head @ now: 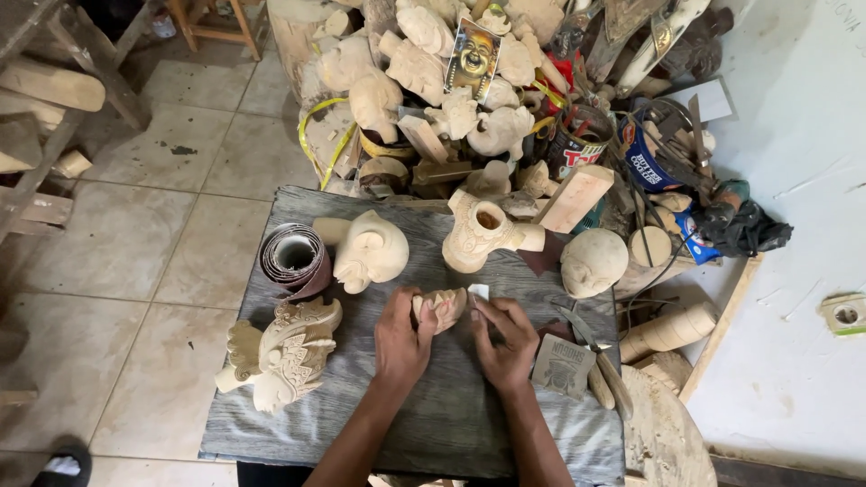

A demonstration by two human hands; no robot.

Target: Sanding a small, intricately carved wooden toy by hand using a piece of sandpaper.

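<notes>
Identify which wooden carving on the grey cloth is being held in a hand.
The small carving between the left hand and right hand; the larger carvings lie untouched.

Left hand [400,338] holds a small wooden carving [442,307]; right hand [505,341] presses sandpaper [478,292] against it.

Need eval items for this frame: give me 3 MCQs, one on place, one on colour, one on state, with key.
1. Where does the sandpaper roll lie?
A. Left of the head carving
B. On the tiled floor
C. Under the right hand

2. What colour is the cloth on the work surface?
A. Red
B. Grey
C. Yellow

3. How is the small carving held?
A. Lying alone on the cloth
B. Between both hands
C. By the right hand only

Key: 1 A, the roll sits beside the head carving on its left. 2 B, the cloth is grey throughout. 3 B, the left hand grips it and the right hand meets it from the other side.
</notes>
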